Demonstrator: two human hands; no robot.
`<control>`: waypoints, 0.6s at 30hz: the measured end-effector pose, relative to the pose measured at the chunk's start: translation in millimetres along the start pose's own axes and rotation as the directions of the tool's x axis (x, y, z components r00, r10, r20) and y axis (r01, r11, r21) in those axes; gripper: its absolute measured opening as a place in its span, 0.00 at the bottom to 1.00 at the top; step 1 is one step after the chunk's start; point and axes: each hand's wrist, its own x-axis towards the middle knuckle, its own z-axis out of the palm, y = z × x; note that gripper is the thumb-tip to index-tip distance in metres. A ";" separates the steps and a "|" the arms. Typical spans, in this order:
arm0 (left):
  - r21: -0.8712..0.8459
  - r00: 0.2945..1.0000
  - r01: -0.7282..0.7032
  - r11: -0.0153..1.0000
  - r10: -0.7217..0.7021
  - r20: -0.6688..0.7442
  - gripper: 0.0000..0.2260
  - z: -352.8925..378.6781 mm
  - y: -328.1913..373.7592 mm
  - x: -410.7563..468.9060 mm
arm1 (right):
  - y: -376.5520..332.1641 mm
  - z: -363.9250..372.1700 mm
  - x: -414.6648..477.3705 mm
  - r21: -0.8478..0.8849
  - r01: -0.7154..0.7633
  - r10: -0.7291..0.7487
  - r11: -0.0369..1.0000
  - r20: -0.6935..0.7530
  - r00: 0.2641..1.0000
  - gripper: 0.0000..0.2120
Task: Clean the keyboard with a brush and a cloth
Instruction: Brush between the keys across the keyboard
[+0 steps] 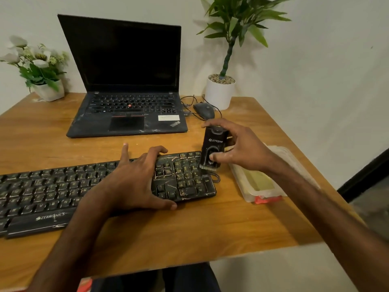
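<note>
Near the right edge of the desk [189, 239], the right hand [242, 148] grips the brush [214, 142] upright, bristles on the keyboard [189, 182]; the left hand [130, 180] clamps the keyboard between thumb and fingers.

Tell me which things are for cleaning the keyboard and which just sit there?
For the job:
black Zebronics keyboard, held by the left hand
black block-shaped brush in the right hand
clear plastic packet, seemingly with a yellow cloth

Just lying about:
black open laptop
dark corded mouse
green plant in a white pot
white flowers in a pot
</note>
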 end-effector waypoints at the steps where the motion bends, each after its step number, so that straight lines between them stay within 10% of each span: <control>1: -0.009 1.000 0.012 1.000 -0.012 0.012 0.60 -1.4 -1.9 -2.5 | -2.5 2.9 -4.5 0.025 -0.009 0.008 1.000 0.019 1.000 0.33; 7: 0.016 1.000 0.019 1.000 -0.019 0.018 0.62 -4.2 5.5 -3.5 | -12.5 12.3 -45.9 0.093 0.000 -0.015 0.996 0.161 0.987 0.33; 13: 0.107 0.999 -0.026 0.994 0.023 0.023 0.63 4.6 31.5 12.7 | -9.9 5.3 -29.8 -0.145 -0.005 -0.003 0.989 -0.055 0.998 0.33; 18: 0.109 0.998 -0.044 0.993 0.049 -0.045 0.61 8.6 20.2 5.6 | -7.8 10.3 -47.3 0.060 -0.027 0.021 0.998 0.099 0.995 0.33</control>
